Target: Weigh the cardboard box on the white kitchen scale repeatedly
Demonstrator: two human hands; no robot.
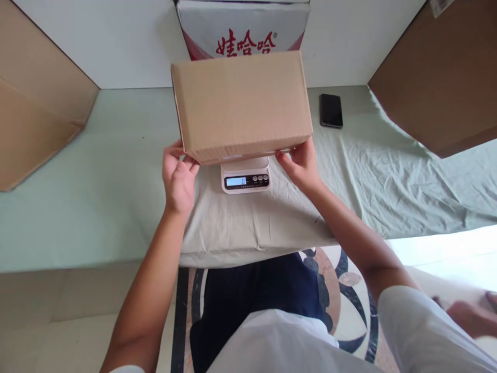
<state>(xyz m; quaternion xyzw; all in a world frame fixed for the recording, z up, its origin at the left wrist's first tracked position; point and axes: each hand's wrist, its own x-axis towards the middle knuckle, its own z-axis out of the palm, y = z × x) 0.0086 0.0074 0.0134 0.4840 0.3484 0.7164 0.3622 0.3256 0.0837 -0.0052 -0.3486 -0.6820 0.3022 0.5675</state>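
Note:
A brown cardboard box (pixel 243 101) is held between my two hands, over a white digital kitchen scale (pixel 246 176). My left hand (pixel 179 178) grips the box's lower left corner, with its fingers under the edge. At the lower right corner, my right hand (pixel 301 163) has its thumb on the front edge and its other fingers mostly hidden behind the box. The scale's lit display reads 0. Most of its weighing plate lies hidden under the box, which looks raised above it.
A pale green cloth (pixel 116 207) covers the table. Behind the box stands a white and red carton (pixel 244 23). A black phone (pixel 331 110) lies to the right. Large cardboard pieces stand at the left (pixel 39 98) and right (pixel 438 77). Someone's blurred limb shows at lower right.

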